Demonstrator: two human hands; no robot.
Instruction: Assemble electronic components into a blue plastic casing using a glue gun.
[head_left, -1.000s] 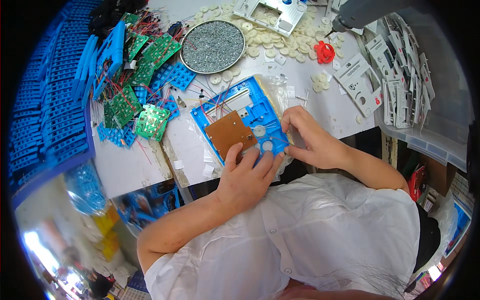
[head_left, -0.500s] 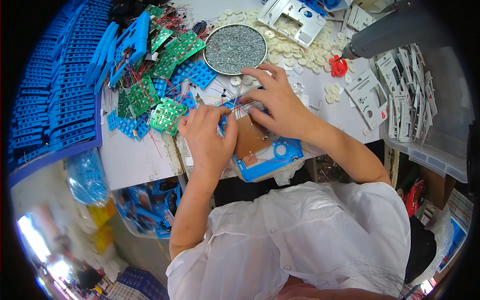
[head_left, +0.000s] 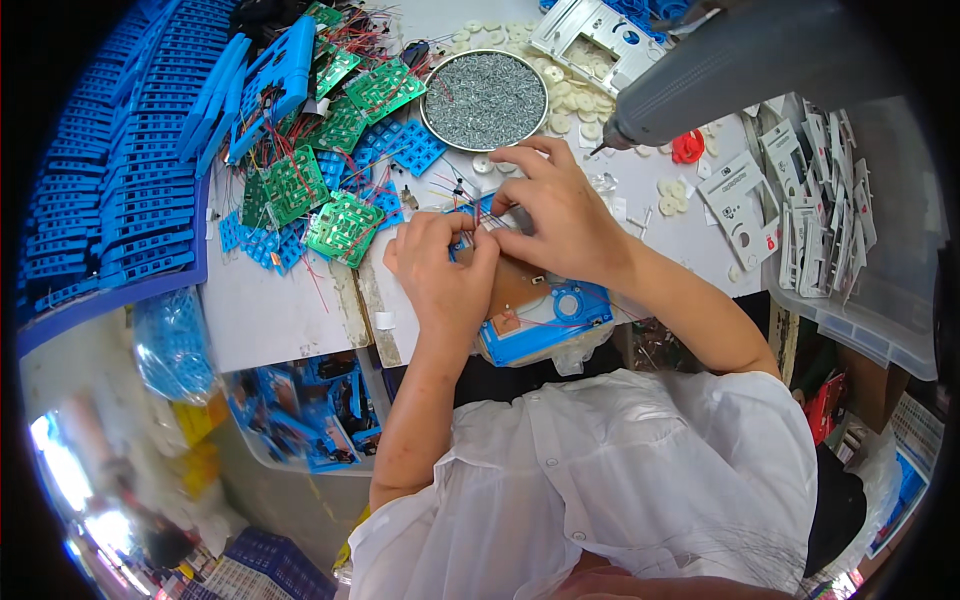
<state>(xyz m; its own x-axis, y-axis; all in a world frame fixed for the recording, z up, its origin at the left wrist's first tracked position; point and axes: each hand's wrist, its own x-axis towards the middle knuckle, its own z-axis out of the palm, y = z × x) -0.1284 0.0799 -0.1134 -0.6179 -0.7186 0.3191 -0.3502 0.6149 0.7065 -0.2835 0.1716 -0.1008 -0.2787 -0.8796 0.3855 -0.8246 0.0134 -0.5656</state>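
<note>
Close to the table's front edge lies a blue plastic housing [head_left: 540, 338], its open side up. A brown circuit board [head_left: 520, 287] sits inside it, partly covered by my hands. My left hand [head_left: 440, 268] is bent over the housing's left side, thumb and forefinger closed on thin wires [head_left: 478, 212] near its far edge. From the other side my right hand [head_left: 562, 215] reaches to the same wires, fingers curled and thumb drawn in around them. The exact grip at the fingertips is partly hidden. Thin red wires also run across the housing's near part.
A round tray of screws [head_left: 486, 100] stands beyond my hands. Left are green circuit boards [head_left: 345, 228] with wires and stacked blue housings [head_left: 150, 200]. A power screwdriver [head_left: 690, 95] hangs at upper right, above white discs [head_left: 672, 196] and a red part [head_left: 688, 147]. Grey-white panels [head_left: 740, 205] lie right.
My left thumb and forefinger have come closer to the right hand, at the wires. The right fingers have curled in more. The view has shifted slightly, and the screwdriver hangs farther left.
</note>
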